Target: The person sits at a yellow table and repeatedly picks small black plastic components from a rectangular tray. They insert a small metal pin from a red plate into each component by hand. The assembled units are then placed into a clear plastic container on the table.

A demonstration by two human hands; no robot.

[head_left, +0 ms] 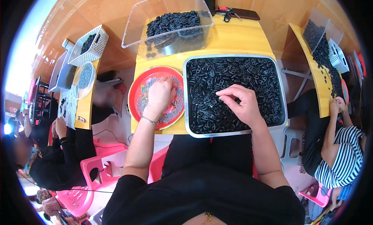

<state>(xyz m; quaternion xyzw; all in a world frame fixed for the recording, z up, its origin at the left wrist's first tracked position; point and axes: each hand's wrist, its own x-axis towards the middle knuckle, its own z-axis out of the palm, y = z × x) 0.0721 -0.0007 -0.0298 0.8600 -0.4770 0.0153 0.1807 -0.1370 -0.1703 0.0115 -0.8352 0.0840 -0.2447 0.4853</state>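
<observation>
A round red dish [132, 100] holds many small grey metal pieces, thin and pin-like, over a patterned bottom. My left hand [161, 93] is above it, fingers curled down and closed; whatever they hold is hidden. To its right, a metal-rimmed rectangular tray [185, 108] is filled with small black oval parts [248, 71] that have holes in them. Over the tray's middle my right hand [243, 104] has its thumb and index fingertips close together in a pinch. Anything between them is too small to make out.
At the back of the yellow table [241, 38] stands a clear plastic bin [130, 32] of black parts. Pliers [227, 16] and a dark brown case [245, 14] lie behind the tray. People work at side tables left and right, near a white basket [101, 42] and pink chairs [87, 178].
</observation>
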